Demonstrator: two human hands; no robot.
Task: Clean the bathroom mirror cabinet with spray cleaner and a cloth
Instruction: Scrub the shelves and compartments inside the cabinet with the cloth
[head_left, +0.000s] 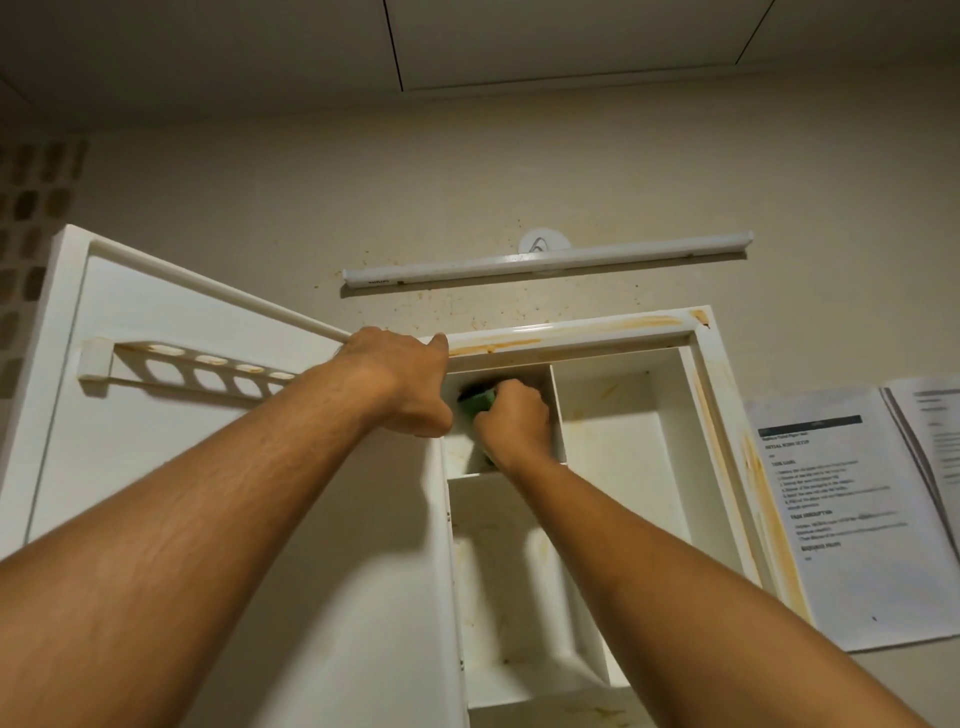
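The white mirror cabinet (644, 447) hangs on the wall with its door (171, 467) swung open to the left. My left hand (400, 379) grips the top corner of the door where it meets the cabinet frame. My right hand (517, 421) is inside the upper left compartment, curled round a green cloth (475, 402) held against the back wall. Orange-brown stains run along the cabinet's top edge (571, 335) and its right side. No spray bottle is in view.
A holder rail with holes (208, 369) is fixed inside the door. A white tube lamp (545, 260) is mounted above the cabinet. Printed sheets (852, 514) are stuck on the wall to the right. Brown mosaic tiles (31, 249) line the far left.
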